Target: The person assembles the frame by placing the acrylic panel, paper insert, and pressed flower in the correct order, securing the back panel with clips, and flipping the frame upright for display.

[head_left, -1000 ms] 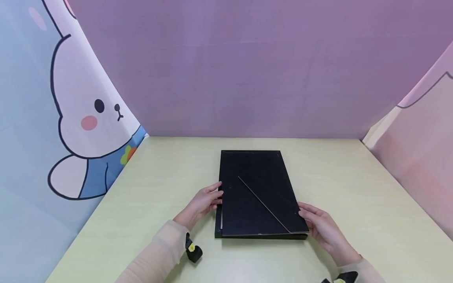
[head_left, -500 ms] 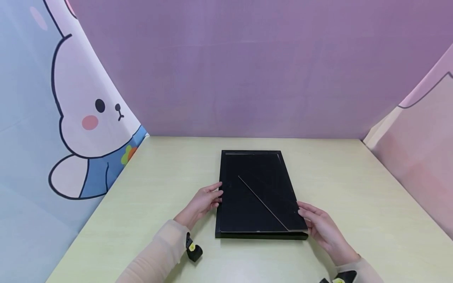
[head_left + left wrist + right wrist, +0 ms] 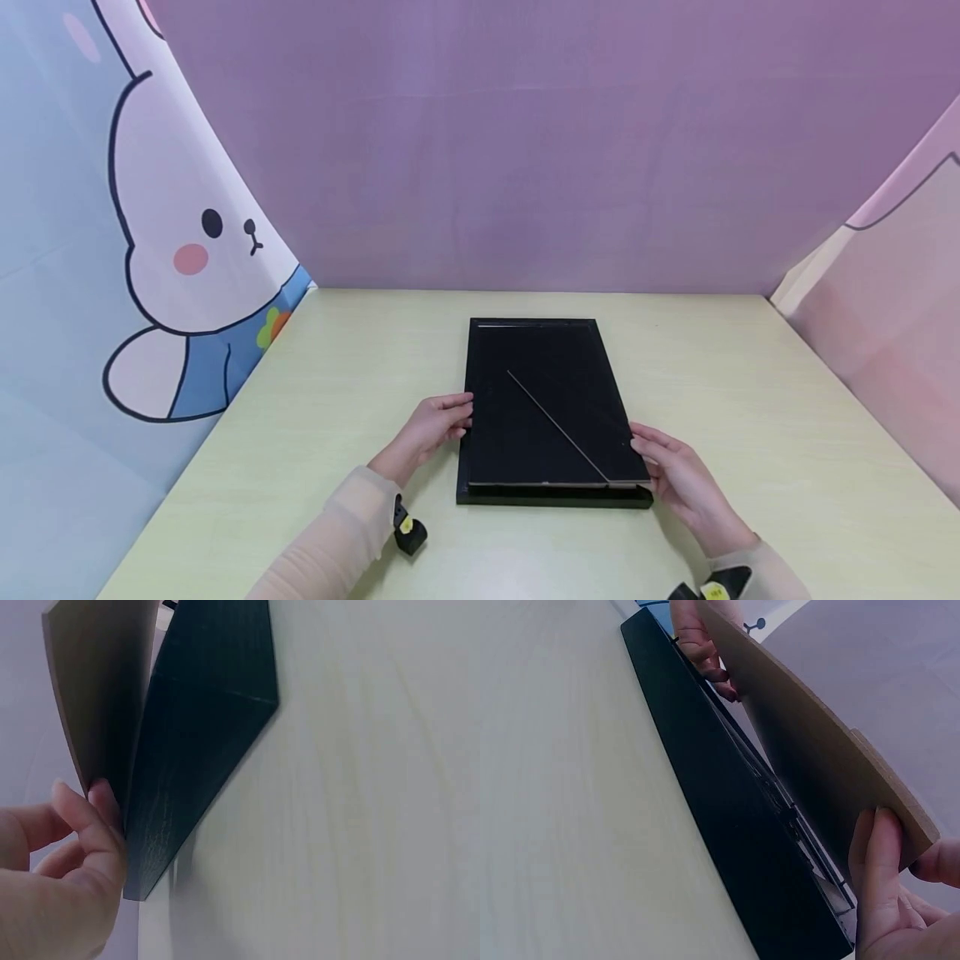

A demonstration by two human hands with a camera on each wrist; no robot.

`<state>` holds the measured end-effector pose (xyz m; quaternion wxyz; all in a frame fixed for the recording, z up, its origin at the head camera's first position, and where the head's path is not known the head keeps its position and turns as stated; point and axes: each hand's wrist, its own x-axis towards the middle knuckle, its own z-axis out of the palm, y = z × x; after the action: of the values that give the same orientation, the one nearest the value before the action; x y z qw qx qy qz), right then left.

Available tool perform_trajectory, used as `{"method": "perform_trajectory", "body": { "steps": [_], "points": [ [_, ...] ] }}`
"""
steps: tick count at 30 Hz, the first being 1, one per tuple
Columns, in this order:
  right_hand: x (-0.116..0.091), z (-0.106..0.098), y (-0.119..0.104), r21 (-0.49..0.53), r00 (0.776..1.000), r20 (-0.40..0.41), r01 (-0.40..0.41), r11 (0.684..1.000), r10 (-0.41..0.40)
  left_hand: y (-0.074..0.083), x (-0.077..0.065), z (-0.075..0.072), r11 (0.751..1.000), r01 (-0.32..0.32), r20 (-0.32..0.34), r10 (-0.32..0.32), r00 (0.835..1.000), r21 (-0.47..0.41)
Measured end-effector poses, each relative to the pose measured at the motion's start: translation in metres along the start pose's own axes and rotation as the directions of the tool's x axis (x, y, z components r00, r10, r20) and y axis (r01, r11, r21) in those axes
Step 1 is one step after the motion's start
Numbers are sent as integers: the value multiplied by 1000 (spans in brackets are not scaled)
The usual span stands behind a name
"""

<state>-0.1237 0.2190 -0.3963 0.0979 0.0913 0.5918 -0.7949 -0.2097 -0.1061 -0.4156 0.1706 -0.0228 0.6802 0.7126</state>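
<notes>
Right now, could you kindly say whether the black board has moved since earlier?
Yes: in the head view, the near edge of the black board has shifted up the picture, away from the near rail of the black frame.

Your left hand (image 3: 429, 429) and right hand (image 3: 681, 479) are bare. You wear a pale cream top: its left sleeve (image 3: 330, 529) is finely creased along the forearm, smoother at the cuff (image 3: 365, 496); its right sleeve (image 3: 768, 573) shows only partly. Your left camera (image 3: 410, 540) and right camera (image 3: 733, 580) are black, each with a small yellow mark, too small to read.
</notes>
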Motion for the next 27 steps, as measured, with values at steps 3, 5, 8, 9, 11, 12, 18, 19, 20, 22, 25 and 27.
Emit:
{"method": "perform_trajectory", "body": {
  "steps": [3, 5, 8, 9, 11, 12, 18, 19, 20, 22, 25, 27],
  "points": [
    [1, 1, -1, 10, 1000, 3, -3, 1000, 3, 0, -1, 0, 1000, -2, 3, 2, 1000, 6],
    [3, 1, -2, 4, 1000, -2, -5, 1000, 5, 0, -1, 0, 1000, -1, 8, 1, 1000, 11],
    [5, 1, -2, -13, 1000, -15, -5, 1000, 5, 0, -2, -1, 1000, -1, 15, 0, 1000, 18],
    [6, 1, -2, -25, 1000, -25, -6, 1000, 5, 0, -2, -1, 1000, -2, 17, 1, 1000, 21],
    [7, 1, -1, -49, 999, -41, -10, 999, 8, -1, -1, -1, 1000, 1, 20, -2, 1000, 21],
    [7, 1, -1, -62, 999, -51, -10, 998, 7, -1, -1, -1, 1000, -1, 21, 0, 1000, 22],
    [10, 1, -1, -95, 998, -64, -17, 995, 10, 0, -2, -1, 1000, -4, 27, 3, 1000, 27],
    [10, 1, -1, -94, 998, -62, -18, 995, 12, 0, -2, -1, 1000, -6, 29, 5, 1000, 29],
    [11, 1, -1, -98, 998, -62, -17, 995, 11, 0, -2, -1, 1000, -7, 30, 6, 1000, 29],
    [12, 0, -1, -105, 998, -62, -17, 994, 10, 0, -2, -1, 999, -10, 31, 9, 999, 31],
    [13, 0, -1, -109, 998, -61, -18, 994, 12, 0, -1, -1, 999, -16, 31, 14, 999, 34],
    [13, -1, -1, -107, 998, -58, -21, 994, 15, 0, -2, -1, 999, -15, 27, 14, 1000, 35]
  ]
}}
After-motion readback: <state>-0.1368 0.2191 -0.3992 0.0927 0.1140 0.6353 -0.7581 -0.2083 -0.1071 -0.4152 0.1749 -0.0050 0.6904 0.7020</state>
